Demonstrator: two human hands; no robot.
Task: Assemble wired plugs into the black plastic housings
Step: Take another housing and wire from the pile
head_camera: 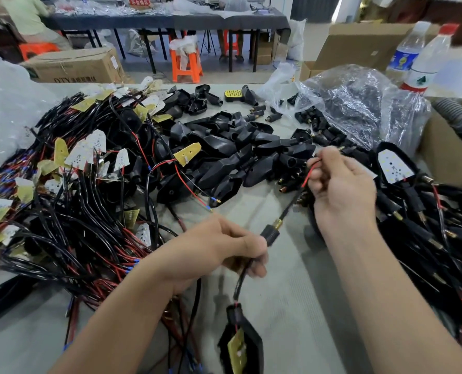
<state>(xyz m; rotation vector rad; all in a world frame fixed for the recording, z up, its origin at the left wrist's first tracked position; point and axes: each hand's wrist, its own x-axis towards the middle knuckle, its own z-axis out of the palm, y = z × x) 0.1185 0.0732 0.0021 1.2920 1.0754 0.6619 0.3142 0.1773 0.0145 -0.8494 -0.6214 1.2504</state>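
— Closest to the lens, what is that black thing dangling?

— One black housing (247, 346), hanging by its cable (240, 282) straight below the left hand (224, 247). A yellow board (236, 352) sits in its open face.

— How are the left hand's fingers?

— Curled shut round the cable and the back of a black plug (271, 233). The plug's brass collar sticks out past the knuckles, aimed up toward the right hand (338, 190).

— What is the right hand doing?

— It is held up over the bench (292, 292), farther from the camera. A thin black lead runs from the plug's collar up to it and ends in a red wire (311, 172). The fingers are pressed together and pinch that red wire at its tip. They are blurred, so it is probably thumb against forefinger, no firmer than that.

— Where are the other housings?

— A pile of empty housings (238, 155) lies in the middle of the bench, beyond both hands. To the left is a tangle of wires (76, 211), black and red, with white and yellow boards on their ends. At the right edge lies a housing with a white board (394, 163) in it, on top of more black leads and brass-tipped plugs.

— Anything behind those?

— A clear plastic bag (346, 103) slumps at the back right with loose plugs spilling from its mouth. Two bottles (424, 58) stand just behind it. An orange stool (186, 63) stands on the floor past the bench.
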